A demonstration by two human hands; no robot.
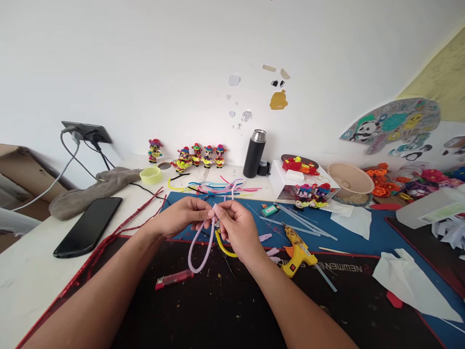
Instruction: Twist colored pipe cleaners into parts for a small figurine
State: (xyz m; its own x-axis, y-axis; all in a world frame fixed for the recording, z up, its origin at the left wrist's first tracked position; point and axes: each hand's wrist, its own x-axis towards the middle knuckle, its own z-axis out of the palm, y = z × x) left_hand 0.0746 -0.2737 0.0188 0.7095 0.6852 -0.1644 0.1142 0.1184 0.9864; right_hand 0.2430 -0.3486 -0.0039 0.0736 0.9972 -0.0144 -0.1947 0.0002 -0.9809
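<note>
My left hand (183,216) and my right hand (237,224) meet over the middle of the work mat, fingertips pinched together. Between them they grip a lavender pipe cleaner (190,256), bent so that a loop hangs below the left fingers. One length of it stands up above the fingertips. A curved yellow pipe cleaner (224,249) is partly hidden behind my right hand. Short lavender pieces (272,252) lie just right of that hand. On the black mat below the loop rests a slim red object (174,279), its kind unclear.
A yellow glue gun (300,254) lies to the right, near clear glue sticks (308,220). Behind stand a black thermos (254,155), several small figures (208,156) and loose coloured pipe cleaners (218,186). A phone (89,227) and twisted red strands (112,237) are at left.
</note>
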